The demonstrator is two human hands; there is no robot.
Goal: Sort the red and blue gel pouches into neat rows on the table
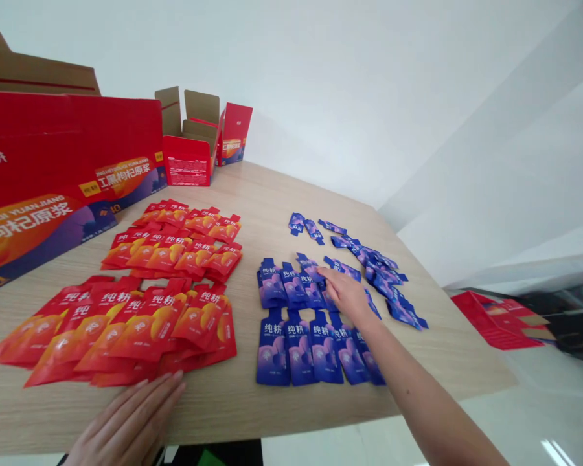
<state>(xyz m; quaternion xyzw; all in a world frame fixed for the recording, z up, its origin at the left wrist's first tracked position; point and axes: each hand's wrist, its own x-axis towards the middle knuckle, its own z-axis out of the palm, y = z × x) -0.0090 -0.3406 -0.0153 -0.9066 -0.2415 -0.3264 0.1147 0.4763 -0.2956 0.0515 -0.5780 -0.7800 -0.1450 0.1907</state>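
Head view, blue pouches [300,349], purple fruit print, white lettering

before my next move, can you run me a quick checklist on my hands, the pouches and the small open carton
1. Left hand free: ok, fingers flat on the table beside the red pouches.
2. Right hand gripping one of the blue pouches: cannot tell, fingertips blurred.
3. Red and blue kept apart: ok, bare tabletop between them.
4. All blue pouches in neat rows: not ok, a loose heap lies off to the right.
5. Small carton open: ok, flaps stick up.
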